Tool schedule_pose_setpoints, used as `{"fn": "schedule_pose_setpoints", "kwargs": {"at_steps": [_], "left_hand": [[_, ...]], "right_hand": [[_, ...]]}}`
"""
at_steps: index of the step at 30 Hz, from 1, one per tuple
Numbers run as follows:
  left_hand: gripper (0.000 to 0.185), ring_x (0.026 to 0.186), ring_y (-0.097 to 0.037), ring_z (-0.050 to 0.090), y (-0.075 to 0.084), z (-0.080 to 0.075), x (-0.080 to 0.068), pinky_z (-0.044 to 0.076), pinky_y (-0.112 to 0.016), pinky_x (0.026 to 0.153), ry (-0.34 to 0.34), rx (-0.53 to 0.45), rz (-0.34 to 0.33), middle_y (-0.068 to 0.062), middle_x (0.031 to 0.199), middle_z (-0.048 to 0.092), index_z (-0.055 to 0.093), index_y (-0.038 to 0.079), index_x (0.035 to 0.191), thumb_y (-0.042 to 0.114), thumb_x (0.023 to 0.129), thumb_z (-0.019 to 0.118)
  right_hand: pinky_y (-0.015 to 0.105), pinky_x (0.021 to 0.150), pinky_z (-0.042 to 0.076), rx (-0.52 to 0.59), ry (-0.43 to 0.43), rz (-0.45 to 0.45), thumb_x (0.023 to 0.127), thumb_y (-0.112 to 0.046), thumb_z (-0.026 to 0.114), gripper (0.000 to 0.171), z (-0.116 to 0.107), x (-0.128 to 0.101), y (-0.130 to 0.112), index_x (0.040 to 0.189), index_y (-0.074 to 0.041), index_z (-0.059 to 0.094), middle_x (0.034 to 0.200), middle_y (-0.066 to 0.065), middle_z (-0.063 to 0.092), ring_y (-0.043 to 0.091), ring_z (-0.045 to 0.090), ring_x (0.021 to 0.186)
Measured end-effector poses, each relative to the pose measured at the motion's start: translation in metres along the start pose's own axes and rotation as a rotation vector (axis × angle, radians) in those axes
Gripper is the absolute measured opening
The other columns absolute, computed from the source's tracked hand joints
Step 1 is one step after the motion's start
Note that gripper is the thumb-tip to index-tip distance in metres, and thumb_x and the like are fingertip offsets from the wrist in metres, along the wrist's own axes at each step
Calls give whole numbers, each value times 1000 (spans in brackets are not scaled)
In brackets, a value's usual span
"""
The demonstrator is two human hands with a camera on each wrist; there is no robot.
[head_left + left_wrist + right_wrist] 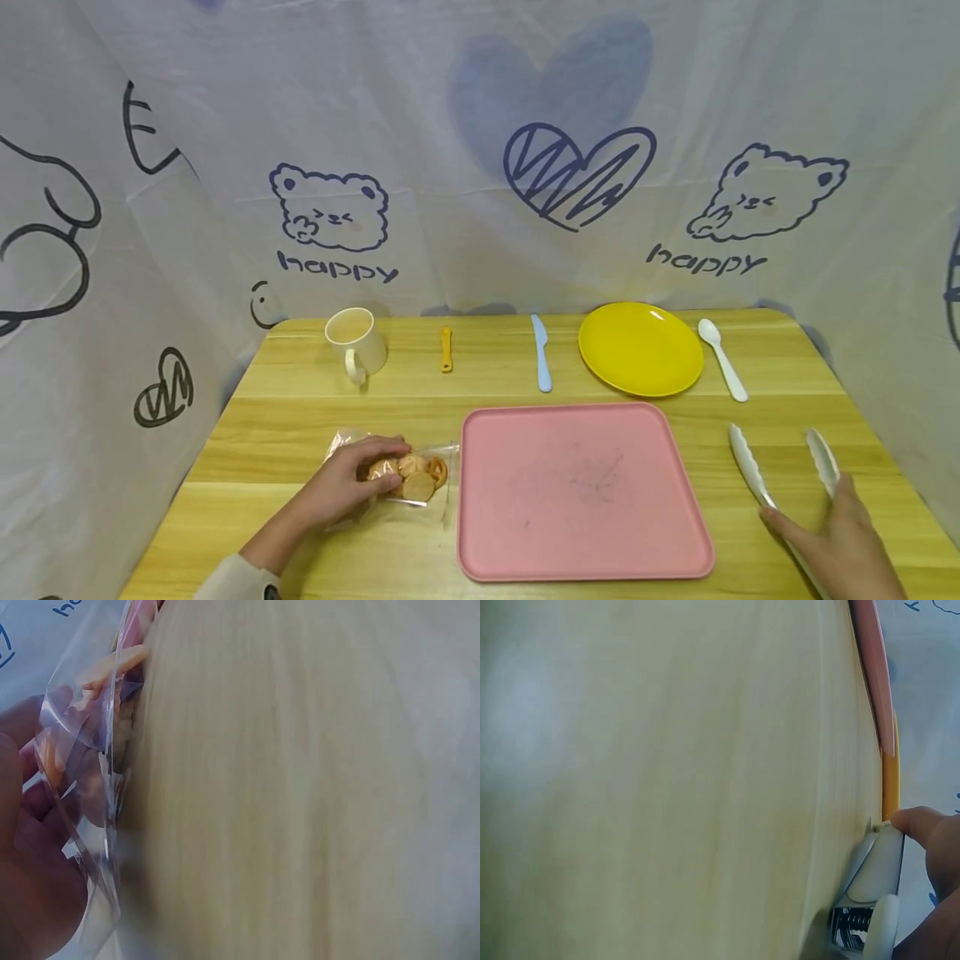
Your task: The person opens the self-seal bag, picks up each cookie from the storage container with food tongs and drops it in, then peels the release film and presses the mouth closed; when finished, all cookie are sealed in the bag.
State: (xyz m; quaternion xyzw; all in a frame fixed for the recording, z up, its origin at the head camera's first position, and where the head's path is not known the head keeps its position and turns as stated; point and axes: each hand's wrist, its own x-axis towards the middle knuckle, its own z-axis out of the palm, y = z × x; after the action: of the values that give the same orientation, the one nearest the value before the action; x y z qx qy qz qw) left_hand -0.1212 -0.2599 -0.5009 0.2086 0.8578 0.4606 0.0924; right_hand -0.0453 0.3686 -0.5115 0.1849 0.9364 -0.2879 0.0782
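Observation:
On the left of the table my left hand [348, 483] holds a clear plastic bag [451, 477], thumb and fingers to either side of the toy cookies [418, 486] inside it. The left wrist view has the see-through film [90, 720] standing up against the fingers. A flat pink tray [570, 492] lies just right of the bag. Beyond the tray's right side, my right hand [843, 542] grips a pair of white-tipped tongs [750, 471], thumb on one arm and fingers on the other. The tong tips are spread apart with nothing between them.
Along the back of the table stand a cream mug [367, 342], a small orange strip-like piece [446, 350], a light blue knife [542, 358], a yellow plate [641, 350] and a white spoon [723, 362]. Printed white cloth [450, 275] hangs behind and at both sides.

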Motion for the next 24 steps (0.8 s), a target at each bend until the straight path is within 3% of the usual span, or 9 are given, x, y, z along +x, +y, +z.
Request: {"fn": "schedule_pose_setpoints", "kwargs": {"at_steps": [8,13,16,18,21,24], "left_hand": [[39,133,-35,57,-1,-6,0,44,-47,114,25,139,64,-9,138,66,70,13,131,28,95,77],[41,135,-34,55,-2,-11,0,44,-48,115,8,138,63,-7,138,66,70,14,131,28,94,77],[42,134,-32,56,-2,-13,-2,45,-48,114,2,148,61,-5,138,66,70,13,131,29,94,78],[42,134,-32,57,-2,-15,-2,45,-50,113,2,163,67,-5,138,66,70,13,131,30,94,77],[41,133,-34,57,-2,-16,-2,44,-56,112,-1,186,75,-7,137,67,70,13,131,29,94,77],[40,136,-41,53,0,-18,0,40,-63,113,-8,167,73,-11,138,66,70,11,130,27,95,77]], "right_hand": [[82,109,21,-19,31,-5,91,-60,71,133,0,0,2,153,13,-21,152,51,-11,72,8,138],[87,103,21,-19,36,-46,91,-61,71,129,-3,0,-2,157,0,-22,151,49,-20,76,5,135],[88,102,15,-18,105,-165,93,-56,71,123,-2,-5,-10,160,-2,-17,155,43,-25,74,-3,138],[87,105,11,-16,155,-263,95,-51,72,117,0,-8,-20,160,3,-9,160,38,-22,67,-9,144],[85,108,11,7,180,-403,96,-42,74,106,7,-12,-48,161,8,6,165,35,-10,62,-2,148],[84,108,18,61,148,-520,94,-34,78,95,17,-18,-86,160,6,21,166,33,9,62,16,146]]}}
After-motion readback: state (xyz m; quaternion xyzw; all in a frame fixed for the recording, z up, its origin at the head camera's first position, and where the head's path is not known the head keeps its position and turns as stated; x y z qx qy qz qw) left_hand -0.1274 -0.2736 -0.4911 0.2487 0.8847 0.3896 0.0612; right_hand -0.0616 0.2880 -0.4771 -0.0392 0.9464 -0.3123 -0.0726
